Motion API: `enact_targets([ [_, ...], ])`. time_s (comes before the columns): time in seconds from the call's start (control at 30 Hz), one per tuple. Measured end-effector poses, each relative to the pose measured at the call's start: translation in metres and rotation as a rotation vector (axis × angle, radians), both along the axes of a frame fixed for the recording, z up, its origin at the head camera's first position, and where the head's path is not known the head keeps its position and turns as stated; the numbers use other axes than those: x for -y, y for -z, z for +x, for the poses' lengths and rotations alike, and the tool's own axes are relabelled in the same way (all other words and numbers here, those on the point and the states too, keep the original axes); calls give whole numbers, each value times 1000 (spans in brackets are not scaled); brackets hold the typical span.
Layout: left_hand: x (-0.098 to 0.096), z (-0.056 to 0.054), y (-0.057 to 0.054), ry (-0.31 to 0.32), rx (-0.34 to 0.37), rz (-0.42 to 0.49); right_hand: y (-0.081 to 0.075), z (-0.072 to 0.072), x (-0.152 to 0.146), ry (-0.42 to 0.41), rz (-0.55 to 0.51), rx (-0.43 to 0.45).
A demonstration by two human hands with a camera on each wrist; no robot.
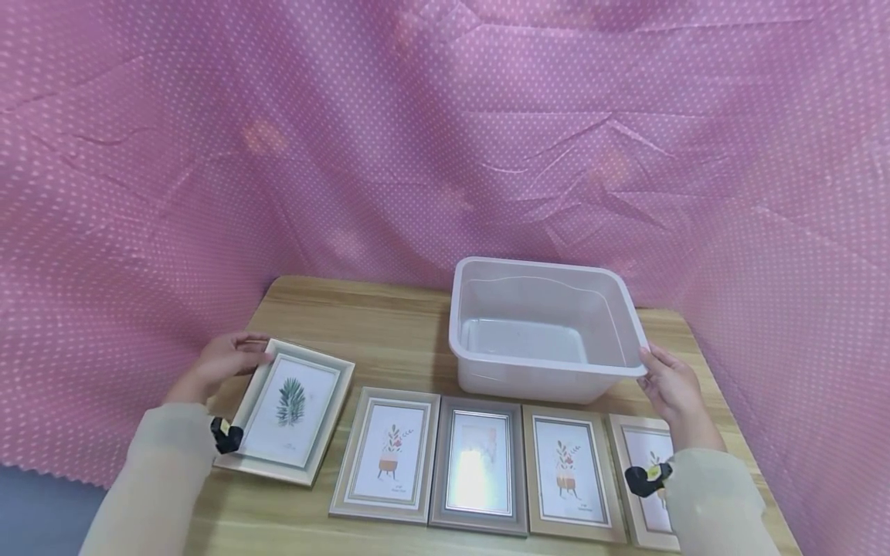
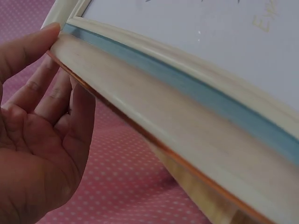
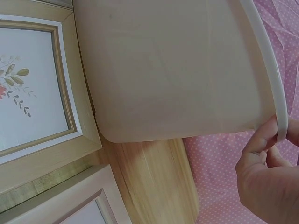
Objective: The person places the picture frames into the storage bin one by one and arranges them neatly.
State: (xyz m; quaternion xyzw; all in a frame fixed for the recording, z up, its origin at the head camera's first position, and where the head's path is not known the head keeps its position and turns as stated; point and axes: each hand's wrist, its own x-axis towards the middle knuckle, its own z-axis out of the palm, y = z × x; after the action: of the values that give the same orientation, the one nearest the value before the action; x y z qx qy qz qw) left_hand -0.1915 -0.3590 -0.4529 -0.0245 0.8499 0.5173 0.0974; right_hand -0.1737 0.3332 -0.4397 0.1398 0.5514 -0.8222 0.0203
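Observation:
In the head view my left hand (image 1: 225,363) pinches the upper left edge of a cream picture frame (image 1: 332,413) with a green leaf print. The left wrist view shows the thumb on top of that frame's border (image 2: 117,77) and the fingers beneath it. It is tilted, its edge raised off the table. On the right, my right hand (image 1: 673,388) holds the near right corner of a white plastic basin (image 1: 535,378). The right wrist view has the thumb and fingers pinching the basin's rim (image 3: 275,79). No contents show inside the basin.
Several picture frames lie in a row along the near side of the wooden table (image 1: 361,316): a cream one (image 1: 348,494), a grey-brown one with glare (image 1: 445,517), a tan one (image 1: 542,517) and a pale one (image 1: 640,517) partly behind my right wrist. Pink dotted cloth (image 1: 389,154) surrounds the table.

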Motion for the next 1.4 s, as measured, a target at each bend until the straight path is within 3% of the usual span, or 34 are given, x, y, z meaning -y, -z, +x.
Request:
enact_targets([
  [0.33, -7, -4, -31, 11, 2, 33, 0, -2, 0, 2, -34, -9],
  [0.6, -14, -11, -47, 24, -121, 30, 1, -3, -1, 2, -18, -11],
  [0.8, -26, -14, -52, -51, -189, 119, 0, -4, 0, 8, 4, -1],
  [0.87, -30, -15, -54, -84, -229, 118, 0, -5, 0, 11, 17, 8],
  [1.1, -50, -23, -58, -175, -436, -33, 1, -6, 1, 11, 87, 47],
  [1.4, -89, -26, -82, -253, -653, 27, 1, -7, 1, 15, 94, 61],
])
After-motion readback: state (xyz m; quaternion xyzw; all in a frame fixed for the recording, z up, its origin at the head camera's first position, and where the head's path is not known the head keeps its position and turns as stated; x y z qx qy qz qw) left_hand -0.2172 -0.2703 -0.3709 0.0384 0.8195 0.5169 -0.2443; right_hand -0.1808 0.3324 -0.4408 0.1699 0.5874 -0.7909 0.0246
